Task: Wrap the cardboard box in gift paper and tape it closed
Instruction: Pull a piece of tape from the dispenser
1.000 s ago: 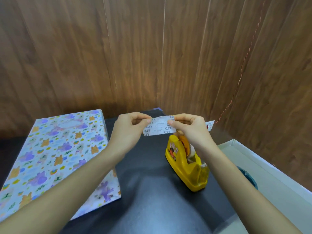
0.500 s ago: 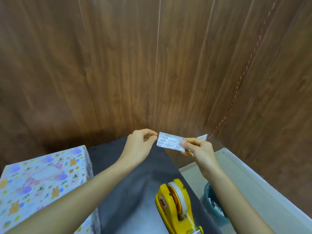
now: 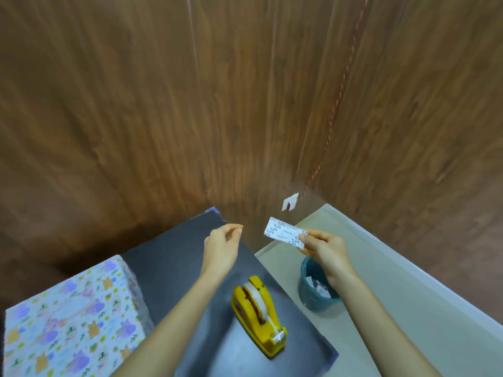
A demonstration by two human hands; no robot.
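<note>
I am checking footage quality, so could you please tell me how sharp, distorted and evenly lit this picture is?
Head view: wide-angle distortion bows the wall seams; the wrapped box is smeared with blur, whereas the printed strip in the right hand reads fairly sharp; the wall's lower left sinks into shadow.

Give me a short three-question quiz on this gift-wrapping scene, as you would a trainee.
1. True or false: the right hand pinches the printed strip.
2. The yellow tape dispenser stands on: A a chair; B the dark tabletop; C a shelf.
3. What lies inside the teal bin?
Key: 1 true; 2 B; 3 paper scraps.
</note>
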